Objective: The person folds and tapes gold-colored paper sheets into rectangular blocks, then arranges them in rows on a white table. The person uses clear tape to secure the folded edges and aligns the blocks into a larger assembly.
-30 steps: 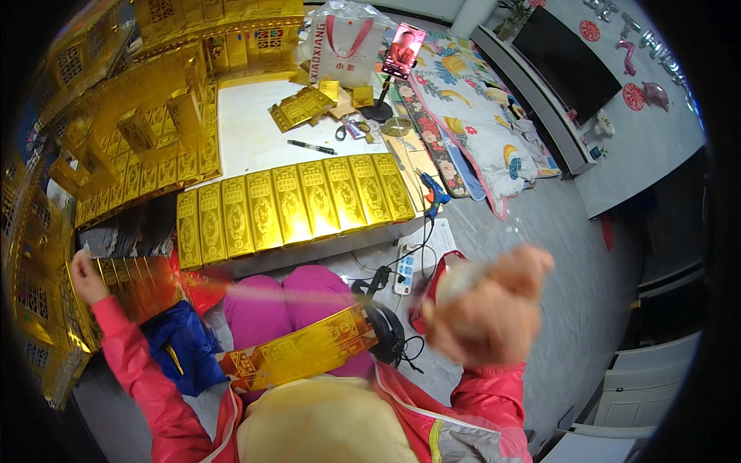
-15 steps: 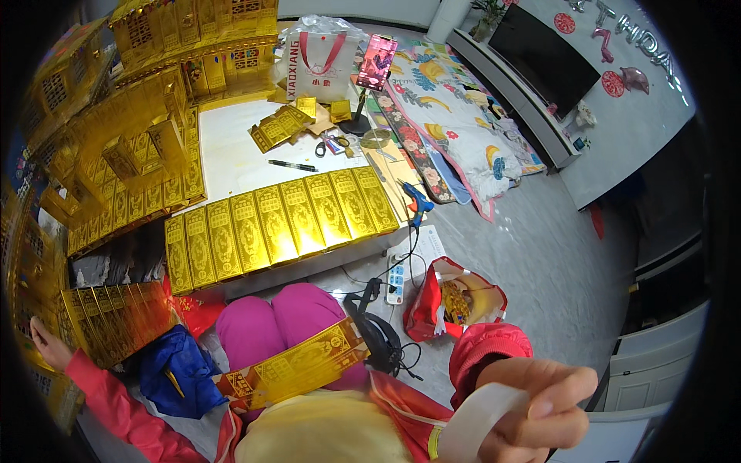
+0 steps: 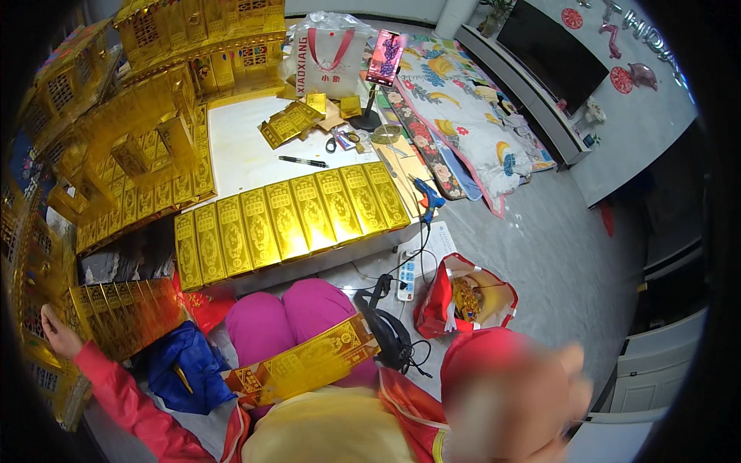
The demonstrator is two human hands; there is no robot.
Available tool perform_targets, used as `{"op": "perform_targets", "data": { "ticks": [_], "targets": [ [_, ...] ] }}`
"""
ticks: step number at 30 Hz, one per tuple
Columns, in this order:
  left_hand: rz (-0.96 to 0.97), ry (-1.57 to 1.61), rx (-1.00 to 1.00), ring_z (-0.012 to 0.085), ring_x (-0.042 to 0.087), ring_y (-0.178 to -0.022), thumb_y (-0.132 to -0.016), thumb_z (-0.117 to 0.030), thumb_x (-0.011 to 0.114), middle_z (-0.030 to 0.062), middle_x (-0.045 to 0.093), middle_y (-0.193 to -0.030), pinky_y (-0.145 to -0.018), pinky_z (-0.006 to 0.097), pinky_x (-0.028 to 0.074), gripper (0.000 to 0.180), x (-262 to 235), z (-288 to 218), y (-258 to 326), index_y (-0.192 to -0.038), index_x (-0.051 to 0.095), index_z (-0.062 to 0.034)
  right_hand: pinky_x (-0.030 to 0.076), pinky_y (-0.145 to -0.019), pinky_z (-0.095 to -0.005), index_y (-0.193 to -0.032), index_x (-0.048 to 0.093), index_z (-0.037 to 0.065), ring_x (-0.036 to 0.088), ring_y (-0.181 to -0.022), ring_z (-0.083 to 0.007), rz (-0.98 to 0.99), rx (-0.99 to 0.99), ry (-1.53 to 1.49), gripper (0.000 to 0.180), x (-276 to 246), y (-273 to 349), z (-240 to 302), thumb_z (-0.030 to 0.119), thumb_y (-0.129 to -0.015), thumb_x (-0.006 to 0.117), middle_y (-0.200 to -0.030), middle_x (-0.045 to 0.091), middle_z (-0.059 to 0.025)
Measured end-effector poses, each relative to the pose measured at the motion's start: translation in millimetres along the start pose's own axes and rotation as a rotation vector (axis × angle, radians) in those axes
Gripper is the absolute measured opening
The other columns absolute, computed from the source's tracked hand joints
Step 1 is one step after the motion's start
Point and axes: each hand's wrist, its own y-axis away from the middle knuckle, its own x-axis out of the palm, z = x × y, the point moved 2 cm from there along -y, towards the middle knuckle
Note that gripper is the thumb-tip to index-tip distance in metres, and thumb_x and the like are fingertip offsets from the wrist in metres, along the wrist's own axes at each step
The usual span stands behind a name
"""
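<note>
My left hand [image 3: 62, 333] is at the far left, its fingers stretched up against a gold paper house model [image 3: 46, 285]. My right hand [image 3: 517, 401] is close at lower right, smeared by motion; whatever it holds does not show clearly. Across my lap lies a flattened gold and orange printed carton [image 3: 309, 361]. In front of me, a row of gold printed boxes [image 3: 289, 220] lines the near edge of the white table [image 3: 239, 150]. More gold boxes [image 3: 127, 312] stand in a row beside my left arm.
A blue glue gun [image 3: 428, 198] lies at the table's right corner, its cord running near a power strip [image 3: 406, 278]. A red bag [image 3: 467, 297] stands on the floor. A pen [image 3: 303, 161], scissors [image 3: 331, 144] and a phone on a stand [image 3: 386, 58] are on the table.
My right hand, which held a curved white strip or roll of tape, has moved and turned into a blur. My left hand stays by the gold model. The whole view has shifted slightly.
</note>
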Motion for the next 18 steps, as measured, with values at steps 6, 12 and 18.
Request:
{"op": "perform_targets", "data": {
  "ticks": [6,12,18],
  "targets": [
    [0.042,0.021,0.003,0.0190,0.052,-0.126,-0.094,-0.051,0.059,0.0050,0.057,-0.137,-0.104,0.031,0.039,0.058,-4,12,-2,-0.134,0.058,-0.0088,0.040,-0.075,-0.0404,-0.102,0.057,0.008,0.052,-0.083,-0.0289,0.586,0.395,0.047,0.032,15,113,-57,0.006,-0.074,0.072,-0.089,0.055,-0.0108],
    [0.068,0.043,-0.008,0.0175,0.055,-0.123,-0.094,-0.049,0.060,0.0056,0.058,-0.136,-0.102,0.029,0.041,0.057,2,9,6,-0.132,0.059,-0.0071,0.043,-0.085,-0.0388,-0.105,0.056,0.005,0.054,-0.096,-0.0280,1.336,0.426,0.311,0.026,40,235,-89,0.018,-0.085,0.068,-0.097,0.059,-0.0114],
    [0.116,0.111,0.011,0.0166,0.055,-0.122,-0.096,-0.044,0.059,0.0054,0.061,-0.131,-0.101,0.028,0.042,0.051,5,19,4,-0.131,0.059,-0.0063,0.045,-0.078,-0.0379,-0.115,0.062,0.003,0.057,-0.095,-0.0254,1.018,0.402,-0.015,0.034,35,159,-77,0.020,-0.086,0.068,-0.098,0.064,-0.0101]
  ]
}}
